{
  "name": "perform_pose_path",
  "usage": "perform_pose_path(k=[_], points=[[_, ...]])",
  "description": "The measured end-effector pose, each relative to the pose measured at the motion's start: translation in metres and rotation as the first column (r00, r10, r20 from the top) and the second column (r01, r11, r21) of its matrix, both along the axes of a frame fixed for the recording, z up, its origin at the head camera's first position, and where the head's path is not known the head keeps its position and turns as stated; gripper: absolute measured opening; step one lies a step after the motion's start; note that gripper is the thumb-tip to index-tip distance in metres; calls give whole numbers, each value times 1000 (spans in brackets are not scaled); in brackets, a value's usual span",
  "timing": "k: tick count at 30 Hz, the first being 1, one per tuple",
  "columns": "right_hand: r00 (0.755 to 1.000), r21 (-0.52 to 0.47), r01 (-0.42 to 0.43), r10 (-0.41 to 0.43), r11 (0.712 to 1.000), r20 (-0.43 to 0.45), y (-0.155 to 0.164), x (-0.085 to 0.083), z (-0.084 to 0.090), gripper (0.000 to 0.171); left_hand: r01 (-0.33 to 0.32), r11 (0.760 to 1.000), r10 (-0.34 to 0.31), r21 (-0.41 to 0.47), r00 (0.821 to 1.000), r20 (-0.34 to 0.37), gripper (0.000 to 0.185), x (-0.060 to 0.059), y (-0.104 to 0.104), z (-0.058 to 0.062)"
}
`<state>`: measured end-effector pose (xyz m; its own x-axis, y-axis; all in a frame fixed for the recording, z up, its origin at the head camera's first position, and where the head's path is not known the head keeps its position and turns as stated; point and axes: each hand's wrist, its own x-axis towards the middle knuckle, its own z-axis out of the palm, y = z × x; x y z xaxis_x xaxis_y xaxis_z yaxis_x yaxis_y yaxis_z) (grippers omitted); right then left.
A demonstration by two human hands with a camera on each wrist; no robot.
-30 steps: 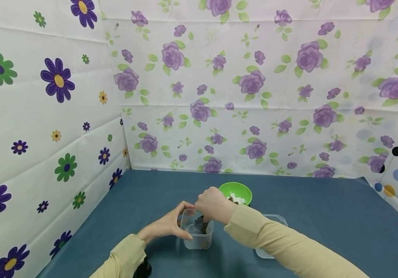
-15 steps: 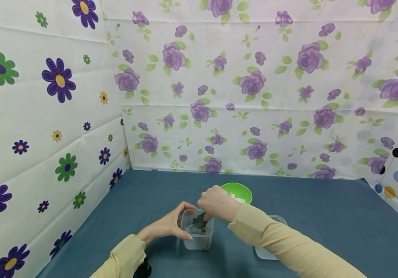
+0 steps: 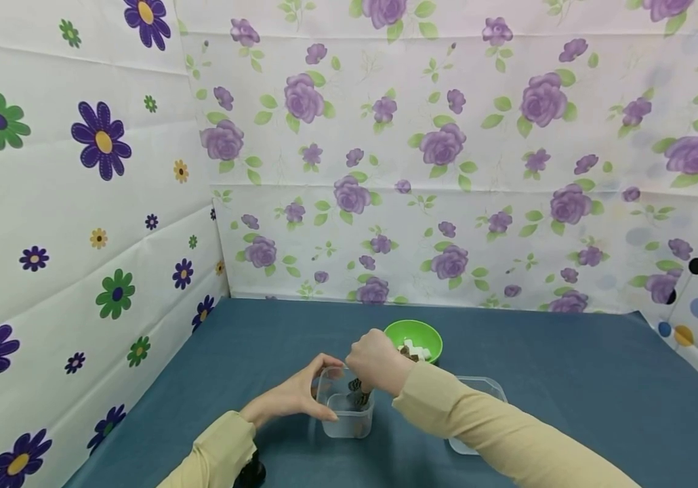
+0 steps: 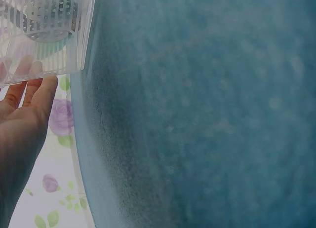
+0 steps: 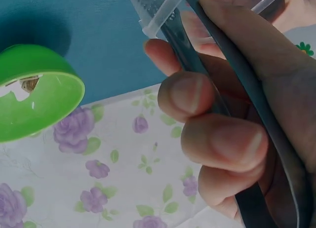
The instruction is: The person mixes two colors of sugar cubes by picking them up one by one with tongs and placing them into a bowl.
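My left hand [image 3: 291, 395] grips a clear plastic container [image 3: 349, 427] by its left side, thumb at the near wall and fingers at the far rim. In my right hand [image 3: 381, 364] are dark tongs [image 5: 185, 48], their two long arms between thumb and fingers. The tongs' perforated heads reach down inside the container and stand apart. Through the ribbed wall, the left wrist view shows one dark head [image 4: 54, 16] dimly. What lies between the heads is hidden.
Behind my right hand stands a green bowl [image 3: 427, 331] with white and brown cubes [image 3: 414, 351]. A clear lid [image 3: 488, 386] lies to the right, partly under my right forearm. Flower-printed sheets [image 3: 349, 196] rise behind and left of the blue table [image 3: 568, 393].
My right hand shifted slightly right, tilting the tongs, then came back left and a little lower. The tongs' heads are now spread. My left hand and the container have stayed put.
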<state>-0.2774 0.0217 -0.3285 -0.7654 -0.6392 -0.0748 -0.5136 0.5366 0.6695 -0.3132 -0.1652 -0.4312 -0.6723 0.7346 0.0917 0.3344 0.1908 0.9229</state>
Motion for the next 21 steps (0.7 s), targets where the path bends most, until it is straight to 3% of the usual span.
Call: perform_pose_path(k=[6,13,17,21], points=[[999,-17,-32,32,999,9,3,-1,0,25,1,1000,-1,7,1000,5,65,-1,0,-1],[986,-106,-165,163,981,-23,16,-1,7,35,-3,1000,3,4,1000,4,68,-1,0,-1],[977,-223,-193,208,956,47,25,-4,13,37,-11,1000,11,-3,1000,-2,65,0,0,-1],[960,-358,-158,228,920,163,38,-9,15,37,-14,1000,14,-8,1000,-8,64,0,0,-1]])
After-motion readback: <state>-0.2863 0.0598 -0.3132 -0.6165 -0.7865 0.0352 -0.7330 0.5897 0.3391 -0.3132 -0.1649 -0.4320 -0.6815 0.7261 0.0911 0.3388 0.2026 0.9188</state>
